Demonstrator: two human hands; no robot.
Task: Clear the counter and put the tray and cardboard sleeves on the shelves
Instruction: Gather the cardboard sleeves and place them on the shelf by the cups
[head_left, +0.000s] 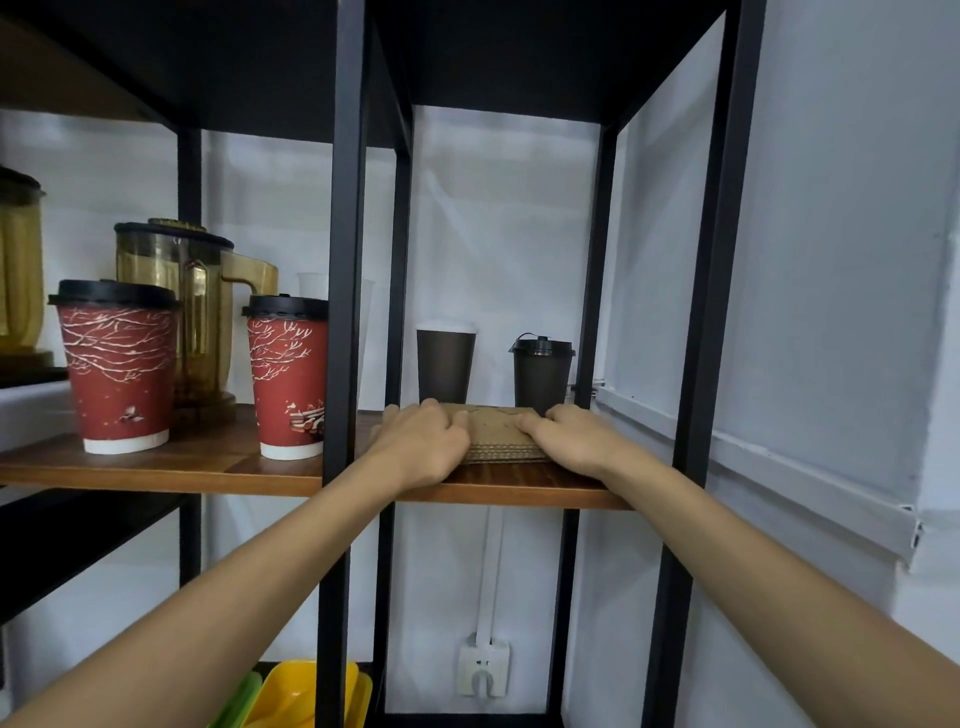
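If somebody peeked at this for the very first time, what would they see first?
Probably the two bare hands, left hand and right hand, pressing on a flat stack of brown cardboard sleeves at the front of the wooden shelf. Next, the two red paper cups with white branch patterns and black lids at the left, and two dark brown cups behind the stack.

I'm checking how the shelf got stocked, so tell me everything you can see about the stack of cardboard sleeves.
The cardboard sleeves are a flat stack of brown corrugated pieces, their ribbed edges showing along the front. The stack lies on the wooden shelf in the right bay, near its front edge, in front of two dark brown cups. The left hand rests on its left end and the right hand on its right end, fingers bent over the top. How many sleeves there are cannot be told.
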